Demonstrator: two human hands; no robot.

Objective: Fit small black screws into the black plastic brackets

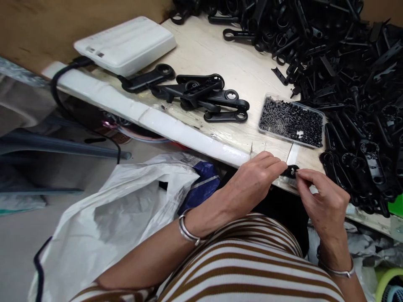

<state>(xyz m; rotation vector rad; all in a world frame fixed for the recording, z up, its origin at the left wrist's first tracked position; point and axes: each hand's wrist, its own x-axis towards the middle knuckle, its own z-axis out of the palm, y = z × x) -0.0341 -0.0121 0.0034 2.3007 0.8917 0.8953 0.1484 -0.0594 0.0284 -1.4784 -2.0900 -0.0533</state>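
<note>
At the table's front edge my left hand (260, 176) grips a small black plastic part (290, 171), most of it hidden by the fingers. From the other side my right hand (321, 195) pinches at the part's round end; whether a tiny piece sits between those fingertips cannot be seen. Just beyond the hands lies a clear shallow box (321, 126) filled with tiny black and silvery pieces (283, 119). To the left, several black arm-shaped plastic parts with ring ends (201, 94) lie in a loose group.
A large heap of black plastic parts (315, 46) covers the right and back of the table (201, 46). A white device (126, 44) with a black cable (58, 94) stands back left. A white sack (126, 201) hangs below the edge.
</note>
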